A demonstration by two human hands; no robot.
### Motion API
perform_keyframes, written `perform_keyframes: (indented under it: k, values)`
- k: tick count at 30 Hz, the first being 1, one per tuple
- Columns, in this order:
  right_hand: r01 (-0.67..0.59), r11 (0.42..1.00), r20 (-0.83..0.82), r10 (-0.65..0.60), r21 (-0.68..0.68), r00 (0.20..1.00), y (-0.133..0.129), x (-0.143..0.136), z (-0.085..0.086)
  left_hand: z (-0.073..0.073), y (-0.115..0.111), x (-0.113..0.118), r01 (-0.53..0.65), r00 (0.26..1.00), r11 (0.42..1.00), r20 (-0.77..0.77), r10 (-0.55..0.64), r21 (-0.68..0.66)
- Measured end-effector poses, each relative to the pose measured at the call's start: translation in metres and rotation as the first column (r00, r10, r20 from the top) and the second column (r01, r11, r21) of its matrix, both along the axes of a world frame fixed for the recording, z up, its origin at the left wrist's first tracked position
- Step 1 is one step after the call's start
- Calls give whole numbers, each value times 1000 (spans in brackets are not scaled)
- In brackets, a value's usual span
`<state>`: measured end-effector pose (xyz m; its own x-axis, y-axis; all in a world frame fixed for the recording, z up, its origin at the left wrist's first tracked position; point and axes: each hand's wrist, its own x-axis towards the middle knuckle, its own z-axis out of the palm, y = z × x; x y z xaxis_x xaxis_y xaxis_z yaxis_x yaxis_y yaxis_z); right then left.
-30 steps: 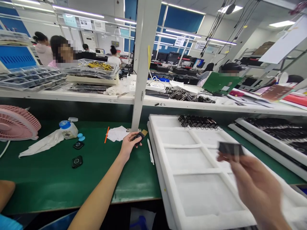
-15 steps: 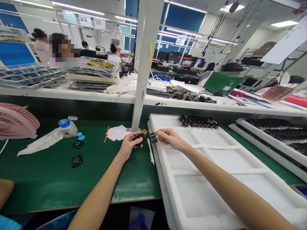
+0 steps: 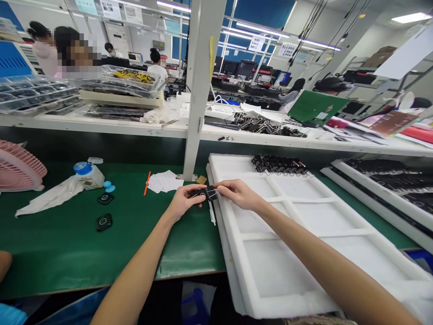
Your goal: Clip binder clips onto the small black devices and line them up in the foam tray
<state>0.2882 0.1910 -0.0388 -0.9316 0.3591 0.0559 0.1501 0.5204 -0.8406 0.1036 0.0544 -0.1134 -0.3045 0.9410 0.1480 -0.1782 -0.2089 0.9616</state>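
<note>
Green covers the table (image 3: 67, 253) at the lower left of the frame; a white foam tray (image 3: 264, 266) fills much of the lower right, presumably set there for easy reach of the right arm. Along its far edge, right of centre, a row of clipped black pieces (image 3: 282, 165) sits closely packed, perhaps to save room. At the centre, the left grip (image 3: 185, 199) is narrow around a black watch case (image 3: 202, 194), thumb on top, likely to steady it; the right grip (image 3: 238, 194) is pinched on the wire handles of a binder clip (image 3: 212, 192), which should give leverage. The case pokes out to the right of the left fingertips. Smallest, the clip lies between the two grips, its body meeting the case's right end; whether its mouth is spread cannot be told.
</note>
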Motion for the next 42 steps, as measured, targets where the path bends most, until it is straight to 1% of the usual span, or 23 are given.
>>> perform_keyframes:
  k: [4, 9, 11, 13, 14, 15, 16, 17, 18, 19, 20, 21, 22, 23, 25, 27, 28, 32, 35, 37, 39, 40, 42]
  values:
    - [15, 999, 0, -15, 43, 1000, 1, 1, -1, 0, 0, 0, -1, 1000, 1000, -15, 1, -11]
    - [64, 998, -2, -64, 5, 998, -1, -3, 1, 0, 0, 0, -11, 999, 1000, -39, 10, -25]
    - [51, 998, 21, -52, 48, 998, -6, -7, 5, 1, -1, 1, 6, 999, 1000, -46, -7, -25]
    - [14, 992, 46, -20, 126, 999, -11, -11, 10, 0, 0, 1, 37, 998, 999, -53, -38, -25]
    - [6, 989, 54, -14, 145, 998, -11, -11, 12, 0, 0, 1, 38, 997, 999, -59, -39, -21]
    - [18, 991, 55, -25, 133, 998, -9, -11, 14, -1, 1, 1, 19, 998, 1000, -66, -19, -9]
    - [54, 994, 49, -59, 90, 997, -4, -9, 14, -1, 2, 0, -27, 997, 1000, -73, 27, 10]
    - [125, 992, 31, -126, 23, 992, 3, -5, 15, -2, 4, -1, -92, 992, 995, -78, 95, 34]
    - [222, 973, 4, -222, -60, 975, 12, 1, 15, -4, 5, -3, -167, 982, 984, -79, 172, 58]
    - [332, 932, -21, -338, -143, 941, 23, 8, 14, -5, 6, -4, -238, 967, 968, -73, 244, 76]
    - [441, 872, -41, -459, -212, 888, 36, 15, 14, -6, 7, -6, -295, 952, 952, -62, 300, 81]
    - [543, 803, -57, -571, -243, 819, 50, 22, 14, -7, 7, -7, -330, 941, 941, -49, 334, 73]
    - [637, 737, -72, -665, -225, 743, 63, 28, 14, -8, 8, -9, -348, 936, 936, -34, 350, 61]
    - [722, 675, -89, -737, -152, 670, 76, 32, 13, -9, 8, -9, -352, 935, 935, -21, 353, 51]
    - [827, 551, -142, -815, 109, 562, 98, 38, 12, -10, 7, -10, -341, 940, 939, -9, 342, 40]
    - [833, 437, -177, -840, 341, 513, 113, 38, 9, -10, 7, -11, -335, 942, 942, -12, 335, 39]
    - [816, 405, -170, -846, 413, 506, 119, 38, 7, -10, 7, -11, -336, 942, 941, -14, 337, 37]
    - [706, 374, -96, -844, 602, 528, 132, 31, -5, -9, 6, -12, -339, 941, 940, -7, 339, 29]
    - [619, 326, -101, -827, 715, 552, 139, 27, -14, -10, 7, -13, -336, 942, 941, -2, 336, 35]
    - [601, 321, -85, -832, 732, 548, 140, 27, -15, -11, 7, -14, -340, 940, 940, -6, 341, 37]
    - [609, 349, -57, -836, 712, 546, 135, 33, -11, -12, 8, -15, -349, 937, 937, -11, 349, 34]
    - [615, 363, -59, -829, 700, 556, 130, 40, -7, -12, 9, -15, -354, 935, 935, -13, 354, 31]
    - [638, 369, -136, -788, 676, 600, 112, 60, 1, -13, 10, -15, -366, 930, 930, -14, 367, 27]
